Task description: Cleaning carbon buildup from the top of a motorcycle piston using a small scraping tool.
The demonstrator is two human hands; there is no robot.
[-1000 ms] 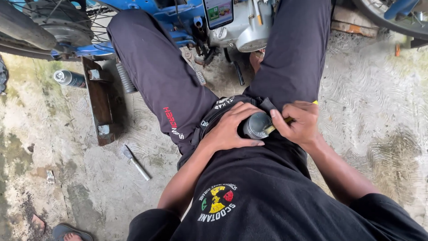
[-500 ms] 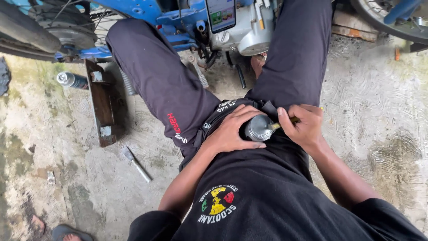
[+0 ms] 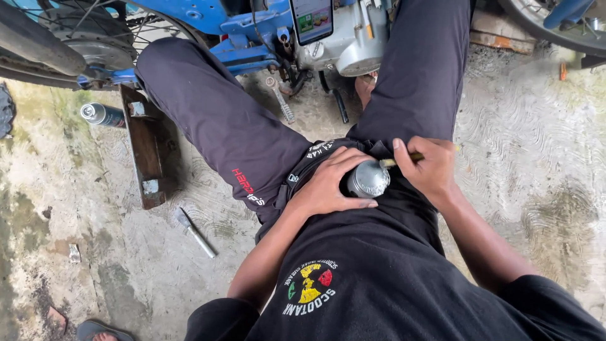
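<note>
**Student:** What does the figure show at its centre?

**Instructor:** A seated person seen from above, legs spread on a concrete floor (image 3: 543,164). The left hand (image 3: 328,183) is cupped around a small rounded grey metal part (image 3: 368,180), fingers curled over its far side and thumb beneath it — a closed grip on the part, which rests in the lap against the dark trousers (image 3: 221,126).

**Student:** And the other hand?

**Instructor:** The right hand (image 3: 428,169) is closed in a pinch on a thin yellowish tool (image 3: 404,159), thumb on top. The tool's tip meets the upper right edge of the metal part; what kind of tip it has cannot be told, as the hand hides most of the shaft.

**Student:** What lies around the person?

**Instructor:** Ahead, between the feet, stands a blue motorcycle (image 3: 246,25) with its silver engine casing (image 3: 353,47) and a phone (image 3: 312,17) mounted above it. Its spoked wheel (image 3: 69,38) is at upper left. On the floor to the person's left lie a rusty metal channel (image 3: 146,148), a spray can (image 3: 101,114) on its side just beyond it, and a small flat-bladed hand tool (image 3: 196,232) near the left knee. A wrench (image 3: 281,101) lies beneath the engine — well apart from both hands.
</note>
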